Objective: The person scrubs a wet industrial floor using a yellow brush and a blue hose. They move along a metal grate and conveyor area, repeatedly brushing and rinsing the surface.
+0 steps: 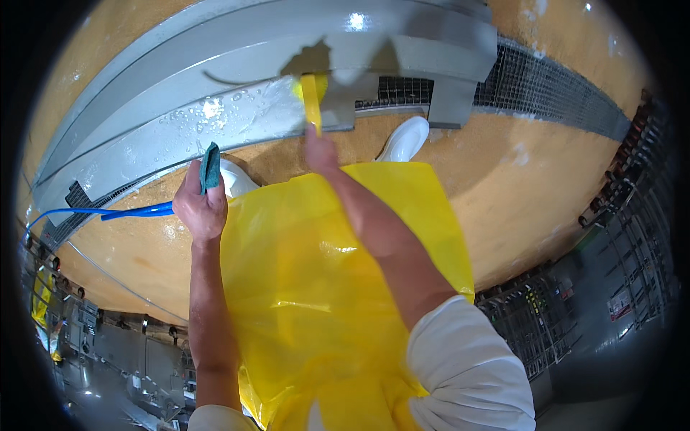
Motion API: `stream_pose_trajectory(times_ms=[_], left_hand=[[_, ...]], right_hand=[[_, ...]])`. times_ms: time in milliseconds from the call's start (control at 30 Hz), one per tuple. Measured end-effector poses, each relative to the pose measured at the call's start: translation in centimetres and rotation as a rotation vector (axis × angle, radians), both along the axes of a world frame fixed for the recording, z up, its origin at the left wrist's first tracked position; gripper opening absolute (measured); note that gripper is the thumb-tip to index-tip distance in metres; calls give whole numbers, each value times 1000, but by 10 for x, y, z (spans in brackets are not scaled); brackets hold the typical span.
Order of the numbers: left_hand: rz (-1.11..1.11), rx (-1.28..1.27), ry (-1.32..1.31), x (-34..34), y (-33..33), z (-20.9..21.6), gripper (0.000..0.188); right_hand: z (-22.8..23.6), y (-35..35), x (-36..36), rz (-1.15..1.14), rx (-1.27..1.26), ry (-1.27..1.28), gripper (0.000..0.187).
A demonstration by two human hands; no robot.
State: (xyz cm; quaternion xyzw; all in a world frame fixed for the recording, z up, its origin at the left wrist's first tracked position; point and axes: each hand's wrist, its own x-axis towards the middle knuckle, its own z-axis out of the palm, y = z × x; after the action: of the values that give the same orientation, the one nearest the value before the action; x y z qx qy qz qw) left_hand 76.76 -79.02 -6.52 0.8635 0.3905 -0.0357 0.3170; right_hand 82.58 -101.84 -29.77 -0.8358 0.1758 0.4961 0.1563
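My right hand (321, 151) is closed round the handle of a yellow scrubbing brush (311, 100). The brush's yellow bristles are at the wet face of a long grey metal panel (251, 108). My left hand (200, 208) is closed, with a blue hose (144, 211) running into it from the left. From the top of that fist sticks a teal-green piece (210, 169); whether it is a nozzle on the hose or a separate pad I cannot tell. Water drops and a bright wet sheen cover the panel's left part.
Below the panel spreads an orange-tan floor (525, 187). Dark floor grating (546, 82) runs off to the right. A white boot (406, 138) shows beyond my yellow apron (323, 273). Wheeled metal racks (640, 215) stand along the right, with more equipment at lower left.
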Motion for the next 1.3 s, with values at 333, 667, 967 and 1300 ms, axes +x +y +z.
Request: stream_pose_trajectory(times_ms=[333, 667, 967, 1300], left_hand=[[98, -21, -76, -34, 26, 9, 21], [76, -48, -80, -41, 17, 20, 19], [172, -124, -73, -62, 32, 32, 22], [203, -116, -110, -86, 33, 37, 28]], right_hand=[[21, -94, 77, 116, -164, -50, 84], [42, -15, 8, 226, -73, 167, 74], [9, 23, 113, 1013, 75, -16, 56], [1, 96, 105, 1138, 96, -85, 71]])
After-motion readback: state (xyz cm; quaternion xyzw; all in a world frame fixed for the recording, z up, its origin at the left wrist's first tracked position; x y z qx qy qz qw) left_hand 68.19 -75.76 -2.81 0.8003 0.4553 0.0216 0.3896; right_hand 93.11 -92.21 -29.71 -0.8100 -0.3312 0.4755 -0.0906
